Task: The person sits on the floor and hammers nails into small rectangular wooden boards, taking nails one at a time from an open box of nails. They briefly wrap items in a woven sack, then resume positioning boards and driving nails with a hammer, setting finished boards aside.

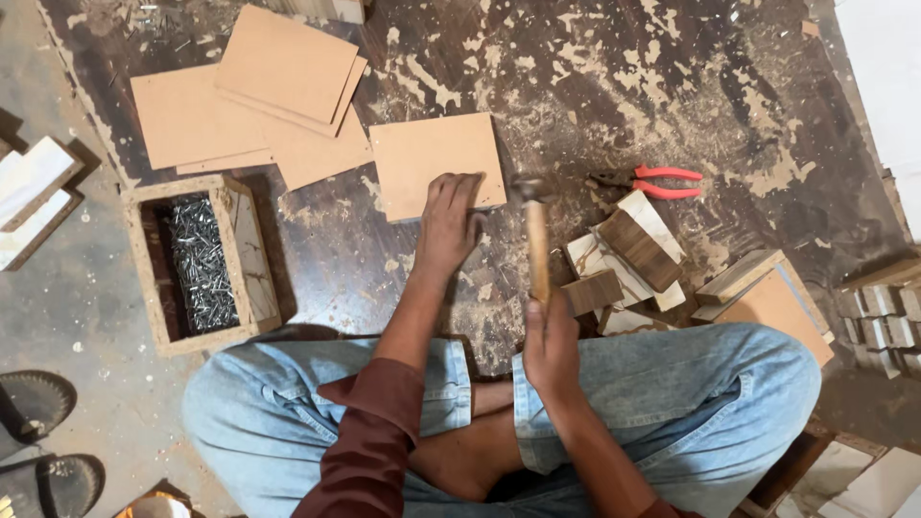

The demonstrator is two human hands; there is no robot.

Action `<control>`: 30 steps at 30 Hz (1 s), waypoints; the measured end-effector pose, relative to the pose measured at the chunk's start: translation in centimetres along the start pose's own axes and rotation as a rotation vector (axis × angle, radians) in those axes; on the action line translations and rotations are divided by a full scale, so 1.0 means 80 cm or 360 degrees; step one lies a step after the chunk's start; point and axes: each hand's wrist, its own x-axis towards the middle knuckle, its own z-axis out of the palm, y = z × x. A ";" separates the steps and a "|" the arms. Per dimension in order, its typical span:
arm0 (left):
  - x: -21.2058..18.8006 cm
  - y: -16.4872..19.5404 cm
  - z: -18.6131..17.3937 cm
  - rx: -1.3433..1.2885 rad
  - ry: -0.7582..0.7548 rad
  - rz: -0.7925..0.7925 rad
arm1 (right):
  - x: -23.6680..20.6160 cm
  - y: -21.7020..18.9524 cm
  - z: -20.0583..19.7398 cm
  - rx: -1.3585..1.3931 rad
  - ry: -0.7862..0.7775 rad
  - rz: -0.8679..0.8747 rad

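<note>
I sit cross-legged on a worn, paint-flecked floor. My left hand (449, 219) presses down on the near edge of a square brown fibreboard panel (432, 158), fingers curled; whether it pinches a nail there I cannot tell. My right hand (551, 338) grips the wooden handle of a hammer (535, 235), whose blurred metal head hangs just right of the left hand's fingertips, beside the panel's near right corner.
A wooden box of nails (199, 261) stands to my left. Several more fibreboard sheets (259, 101) lie at the back left. Red-handled pliers (652, 180) and a heap of small wood blocks (628, 259) lie to the right. Two saw blades (34, 403) sit lower left.
</note>
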 end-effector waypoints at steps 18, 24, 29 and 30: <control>0.003 -0.007 0.004 -0.0025 -0.0158 -0.0334 | 0.018 0.035 0.033 -0.0254 0.0207 -0.0317; 0.004 0.007 -0.007 -0.0115 -0.0204 -0.0311 | 0.028 0.043 0.031 -0.0257 -0.0143 0.0071; -0.013 -0.041 -0.113 0.0364 0.0283 -0.0405 | 0.029 0.042 0.025 0.0178 -0.0073 0.0109; -0.022 -0.063 -0.154 0.0441 0.0649 -0.0268 | 0.029 0.041 0.027 0.0373 -0.0113 0.0198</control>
